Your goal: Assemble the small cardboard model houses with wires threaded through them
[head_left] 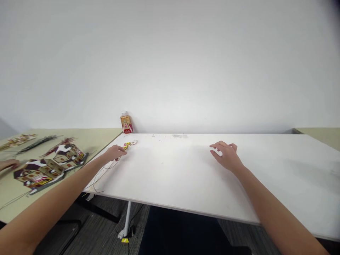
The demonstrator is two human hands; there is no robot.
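Note:
My left hand (114, 153) is low over the left side of the white table (170, 177), fingers loosely bent and a little apart. Just beyond its fingertips lies a small yellow, red and white cut-out piece (127, 145). Thin wires or cords (102, 173) run from beneath this hand toward the table's near left edge. Whether the fingers touch the piece or the wires is hard to make out. My right hand (224, 154) hovers above the right half of the table, thumb and fingers apart, holding nothing.
A red and gold bottle (126, 123) stands by the wall. On the beige table (106, 136) at left are two model houses (39, 173), dark strands (39, 143) and reddish strands (60, 146). Another person's hand (9, 164) shows at the far left. Small specks dot the white table.

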